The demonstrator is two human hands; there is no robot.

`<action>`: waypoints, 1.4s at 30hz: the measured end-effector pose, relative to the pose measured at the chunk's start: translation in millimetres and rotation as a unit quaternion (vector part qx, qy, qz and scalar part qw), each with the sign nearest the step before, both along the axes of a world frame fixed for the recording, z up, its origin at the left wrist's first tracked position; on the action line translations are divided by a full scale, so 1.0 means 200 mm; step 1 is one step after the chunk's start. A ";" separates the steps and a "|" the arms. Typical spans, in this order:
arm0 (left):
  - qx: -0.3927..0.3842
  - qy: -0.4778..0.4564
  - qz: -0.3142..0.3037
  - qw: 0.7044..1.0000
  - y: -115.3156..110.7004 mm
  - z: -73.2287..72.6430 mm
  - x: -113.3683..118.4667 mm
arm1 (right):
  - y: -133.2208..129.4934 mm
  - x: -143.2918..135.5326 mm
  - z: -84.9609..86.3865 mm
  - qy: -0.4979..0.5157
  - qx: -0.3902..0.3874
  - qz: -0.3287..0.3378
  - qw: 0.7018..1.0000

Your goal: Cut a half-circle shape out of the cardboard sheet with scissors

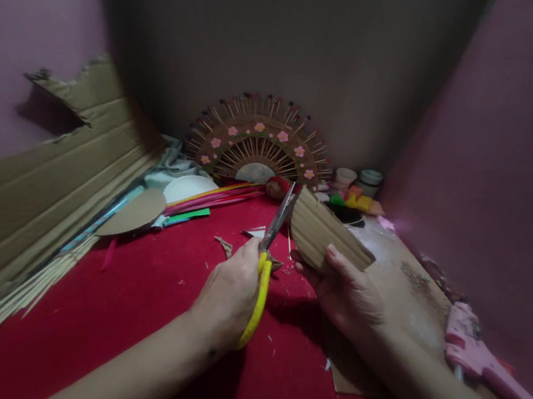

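Observation:
My left hand (233,289) is wrapped round the yellow handles of a pair of scissors (258,302). The blades point up and away to the right, with their tips close to the edge of a cardboard piece (324,227). That piece is corrugated and has a curved left edge. My right hand (344,291) grips its lower part, the thumb on the near face and the fingers behind. Whether the blades touch the cardboard I cannot tell. Beneath the hands, small cardboard scraps (225,246) lie on the red surface (155,298).
A decorated half-round fan (254,120) leans against the back wall. Thin sticks (51,277) and a cardboard oval (133,214) lie at the left, below a large cardboard sheet (42,188). At the right are a pink glue gun (471,342) and small pots (369,180).

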State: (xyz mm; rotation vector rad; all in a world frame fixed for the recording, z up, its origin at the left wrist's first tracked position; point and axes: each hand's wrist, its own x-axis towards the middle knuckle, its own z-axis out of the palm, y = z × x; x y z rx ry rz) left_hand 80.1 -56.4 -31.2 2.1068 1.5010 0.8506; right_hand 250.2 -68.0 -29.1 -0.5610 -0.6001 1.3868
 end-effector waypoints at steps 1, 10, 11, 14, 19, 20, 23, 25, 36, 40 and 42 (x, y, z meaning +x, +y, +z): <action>0.006 0.023 -0.005 1.000 0.00 0.01 0.01 | 0.00 0.00 0.00 -0.003 0.001 -0.005 1.000; 0.024 0.079 -0.012 0.997 -0.01 0.03 0.02 | -0.02 -0.02 0.00 -0.009 -0.033 0.007 0.999; 0.017 0.079 -0.011 0.997 -0.01 0.04 0.02 | -0.02 -0.02 0.00 -0.011 -0.036 0.009 0.999; -0.004 0.086 -0.011 0.996 -0.02 0.06 0.02 | -0.02 -0.03 0.01 -0.017 -0.042 0.013 0.999; -0.027 0.160 0.007 0.987 -0.03 0.10 0.02 | -0.02 -0.03 0.01 -0.019 -0.051 0.008 0.999; -0.027 0.175 0.011 0.984 -0.03 0.11 0.02 | -0.02 -0.03 0.01 -0.018 -0.049 0.006 0.999; -0.023 0.199 0.007 0.980 -0.03 0.12 0.02 | -0.02 -0.03 0.01 -0.015 -0.046 0.002 0.999; -0.025 0.210 -0.002 0.977 -0.03 0.13 0.02 | -0.02 -0.03 0.00 -0.013 -0.046 0.004 0.999; -0.016 0.236 -0.016 0.971 -0.02 0.12 -0.01 | -0.03 -0.03 0.00 -0.024 -0.042 0.004 0.999; 0.031 0.187 -0.021 0.982 0.00 0.04 -0.03 | -0.03 -0.03 0.01 -0.028 -0.041 0.011 0.999; 0.057 0.158 -0.002 0.986 0.02 0.01 -0.03 | -0.03 -0.03 0.01 -0.027 -0.046 0.012 0.999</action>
